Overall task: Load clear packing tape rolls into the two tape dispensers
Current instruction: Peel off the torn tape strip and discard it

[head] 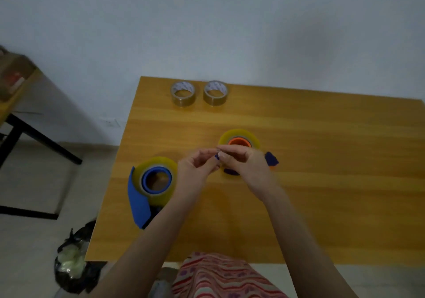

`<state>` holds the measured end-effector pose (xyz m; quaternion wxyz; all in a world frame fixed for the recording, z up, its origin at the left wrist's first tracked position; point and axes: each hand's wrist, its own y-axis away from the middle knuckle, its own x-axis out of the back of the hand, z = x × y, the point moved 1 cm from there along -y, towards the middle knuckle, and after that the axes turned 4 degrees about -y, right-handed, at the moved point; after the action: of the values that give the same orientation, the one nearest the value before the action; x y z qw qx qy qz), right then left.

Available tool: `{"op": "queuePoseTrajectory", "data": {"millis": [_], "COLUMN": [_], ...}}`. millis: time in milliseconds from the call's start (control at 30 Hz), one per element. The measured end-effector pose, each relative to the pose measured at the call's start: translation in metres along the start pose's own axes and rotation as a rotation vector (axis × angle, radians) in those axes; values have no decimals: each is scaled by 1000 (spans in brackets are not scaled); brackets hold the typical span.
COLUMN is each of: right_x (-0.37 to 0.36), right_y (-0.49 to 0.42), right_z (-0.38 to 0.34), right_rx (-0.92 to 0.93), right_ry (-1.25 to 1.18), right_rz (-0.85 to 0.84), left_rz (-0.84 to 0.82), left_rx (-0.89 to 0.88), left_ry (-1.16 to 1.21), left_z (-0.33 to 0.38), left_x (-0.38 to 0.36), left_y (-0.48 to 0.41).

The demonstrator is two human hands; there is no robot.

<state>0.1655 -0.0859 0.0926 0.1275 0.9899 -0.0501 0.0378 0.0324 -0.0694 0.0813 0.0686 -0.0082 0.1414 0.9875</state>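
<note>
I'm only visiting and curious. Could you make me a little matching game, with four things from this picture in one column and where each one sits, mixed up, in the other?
Things
1. blue dispenser
2. orange-cored dispenser
3. small tape rolls
4. black bag

Places
A. on the floor, left of the table
B. far edge of the table
C. near left part of the table
D. middle of the table

Pairs: 1-C, 2-D, 3-B, 4-A
</note>
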Motion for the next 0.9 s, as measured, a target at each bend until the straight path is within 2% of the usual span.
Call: {"op": "queuePoseTrajectory", "data": {"millis": [133,233,300,467,633,700,800,900], "right_x": [-8,-17,-21,-14,-36,-52,-69,-79], "right_y": [2,-2,-6,-10,-4,1,8,15], "right_z": [7,7,8,-4,-10,-8,-4,4], "right_rx": [12,61,98,145,156,90,-106,-169], "right_ry": [70,187,255,233,129,61,-134,-203], "right_rz": [-78,-41,18,174,42,-4,-14,-61], "left_rz": [112,158,143,194,87,104,221,324], "left_rx": [109,238,249,171,42,-53,-109,-171], "left_ry": [100,348,435,134,94,13,-35,-193], "left_z": [-11,-9,-6,-1,-7,-9,-12,-22], "left_x": [7,16,25,52,50,47,53,67], "left_y": [10,14,14,17,32,39,44,52]}}
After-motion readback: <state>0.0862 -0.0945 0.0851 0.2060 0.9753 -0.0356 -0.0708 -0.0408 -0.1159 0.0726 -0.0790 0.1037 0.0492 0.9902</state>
